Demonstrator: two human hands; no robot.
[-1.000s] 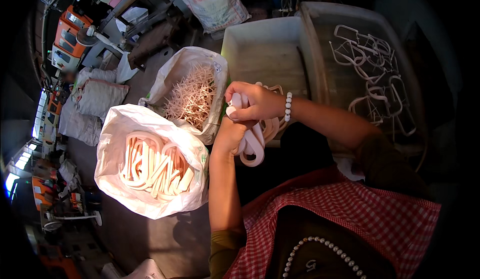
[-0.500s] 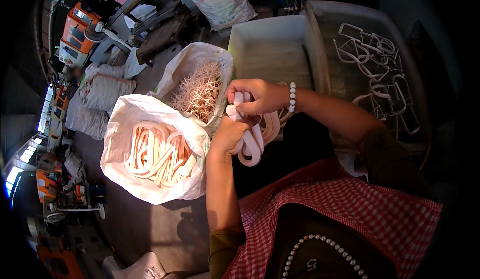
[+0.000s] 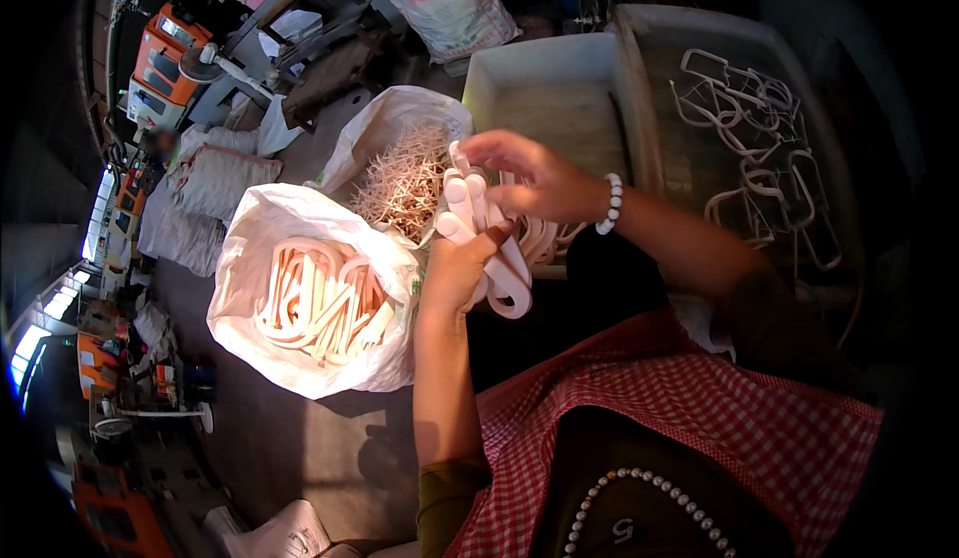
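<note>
My left hand (image 3: 462,276) is wrapped round a bundle of pale pink, curved plastic handles (image 3: 507,276). Their rounded ends stick up above the fist, and the looped parts hang out below it. My right hand (image 3: 539,176), with a white bead bracelet (image 3: 610,204) at the wrist, is beside the upper ends. Its fingers are stretched out and the thumb is apart from them; whether the thumb touches the handles I cannot tell. More pale curved pieces (image 3: 541,240) show behind the bundle, partly hidden by my hands.
At left a white woven sack (image 3: 235,308) holds several similar handles. Behind it another sack (image 3: 385,108) is filled with thin pinkish scraps (image 3: 400,183). A pale tub (image 3: 544,53) stands ahead; a larger tub (image 3: 649,88) at right has looped pieces (image 3: 749,108) in it.
My right hand has loosened from the handles' ends and drawn slightly right, its fingers now straighter. More rounded ends show above my left fist, which still grips the bundle.
</note>
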